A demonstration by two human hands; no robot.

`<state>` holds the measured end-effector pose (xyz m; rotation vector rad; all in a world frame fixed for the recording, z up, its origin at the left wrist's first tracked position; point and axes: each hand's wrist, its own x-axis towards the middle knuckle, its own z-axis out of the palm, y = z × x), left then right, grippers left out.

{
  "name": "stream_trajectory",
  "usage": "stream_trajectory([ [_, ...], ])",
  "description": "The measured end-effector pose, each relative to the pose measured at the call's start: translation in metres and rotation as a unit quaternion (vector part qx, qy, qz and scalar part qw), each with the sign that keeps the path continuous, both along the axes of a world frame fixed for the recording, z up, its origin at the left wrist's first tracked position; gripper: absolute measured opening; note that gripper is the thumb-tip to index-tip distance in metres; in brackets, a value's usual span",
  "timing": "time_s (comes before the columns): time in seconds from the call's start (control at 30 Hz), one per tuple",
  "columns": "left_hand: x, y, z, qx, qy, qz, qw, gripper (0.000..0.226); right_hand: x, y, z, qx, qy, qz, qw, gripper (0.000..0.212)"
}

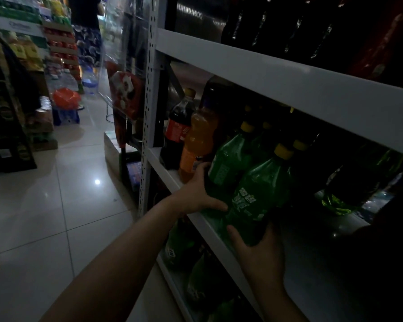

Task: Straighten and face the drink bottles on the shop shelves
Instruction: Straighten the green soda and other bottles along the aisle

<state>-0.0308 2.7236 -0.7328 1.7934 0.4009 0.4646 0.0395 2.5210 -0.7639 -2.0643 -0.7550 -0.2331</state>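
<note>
Green plastic, yellow caps: two soda bottles at the front edge of the middle shelf (159, 156), side by side and touching. Nearer green bottle (258, 196) carries a label with pale lettering turned toward the camera; it leans slightly back under the shelf board above. Farther green bottle (228, 163) stands just left of it, its label also partly showing.

Left hand (196, 194) wraps the lower body of the farther green bottle, thumb across the front near the shelf lip, fingers curled round the far side between it and the orange bottle (199, 145). Right hand (261, 254) cups the base of the nearer green bottle from below and in front, fingers closed against the plastic, palm at the shelf edge. Both forearms are bare.

Left of the green pair: the orange bottle, label partly readable, touching or nearly touching the left hand's knuckles. Beyond it a dark cola bottle (178, 126) with a red label and yellow cap, at the shelf's left end beside the perforated white upright (148, 94). More yellow-capped bottles sit behind in shadow; count unclear.

Upper shelf (277, 80) holds dark bottles, detail lost in the gloom. Lower shelf shows more green bottles (179, 249), dim.

Pale glossy floor tiles (56, 194) run down the aisle. Far end: stacked goods, and a standing person (86, 24) in a dark top.
</note>
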Motion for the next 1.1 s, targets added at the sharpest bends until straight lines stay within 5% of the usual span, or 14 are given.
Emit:
stream_trajectory([
  [0.13,0.001,0.014,0.008,0.027,0.023,-0.015,0.999,0.096,0.0,0.001,0.0,-0.004,-0.014,0.001,1.0,0.092],
  [0.23,-0.003,0.023,0.011,-0.066,0.034,-0.099,0.992,0.076,0.001,0.0,-0.001,-0.014,-0.016,0.002,1.0,0.094],
  [0.33,-0.002,0.012,0.003,-0.082,0.009,-0.102,0.991,0.094,0.001,0.0,-0.001,-0.001,-0.011,0.01,1.0,0.089],
  [0.43,0.008,-0.001,-0.006,-0.005,-0.006,-0.024,1.0,0.12,0.0,0.0,-0.001,0.007,-0.011,0.0,1.0,0.085],
  [0.53,0.011,0.006,-0.003,0.004,-0.006,0.019,1.0,0.113,0.0,0.0,0.0,0.006,-0.01,-0.002,1.0,0.087],
  [0.7,-0.003,0.029,0.003,-0.115,0.034,-0.054,0.991,0.113,0.0,-0.001,0.0,0.002,-0.007,0.001,1.0,0.088],
  [0.9,0.0,0.004,-0.015,0.011,0.042,-0.018,0.999,0.124,-0.001,0.0,0.0,-0.006,-0.014,-0.001,1.0,0.088],
  [1.1,0.003,0.016,-0.013,0.08,0.051,0.027,0.995,0.108,-0.001,-0.001,0.001,-0.001,-0.025,0.004,1.0,0.087],
])
